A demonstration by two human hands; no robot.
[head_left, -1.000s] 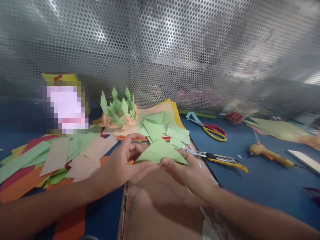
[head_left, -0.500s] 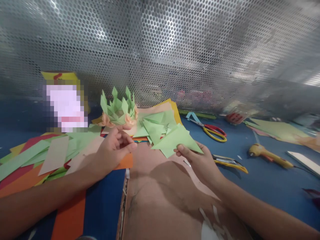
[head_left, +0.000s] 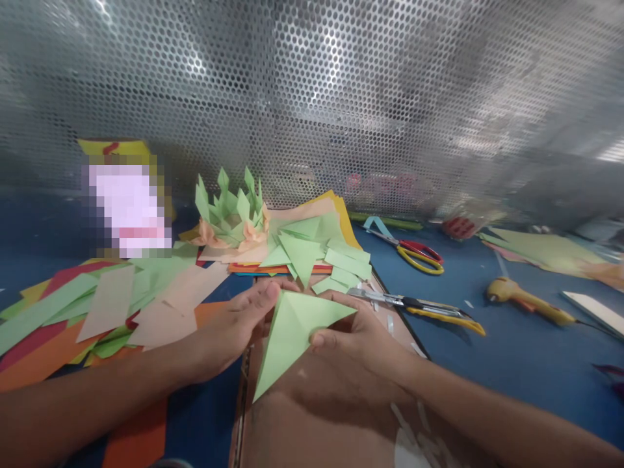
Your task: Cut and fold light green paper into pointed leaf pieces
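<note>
A folded piece of light green paper (head_left: 292, 331) is held above the cardboard, one long point hanging toward me. My right hand (head_left: 363, 335) grips its right side, thumb on top and fingers beneath. At its upper left corner, my left hand (head_left: 244, 322) pinches the edge; most of those fingers are hidden behind the paper. Just beyond my hands lie more folded green paper pieces (head_left: 299, 257) and several small green strips (head_left: 348, 260). Behind them stands a green folded-paper crown shape (head_left: 231, 211) with peach paper pieces around its base.
Right of the cardboard (head_left: 312, 429) lie a utility knife (head_left: 419, 305), scissors (head_left: 414, 253) and a yellow glue gun (head_left: 526, 302). Coloured paper scraps (head_left: 104, 302) are heaped at left. A perforated metal panel (head_left: 312, 97) rises behind the blue table (head_left: 517, 377).
The green paper has come down and toward me, turning so a point hangs down. My left hand has moved right and now takes hold of its corner.
</note>
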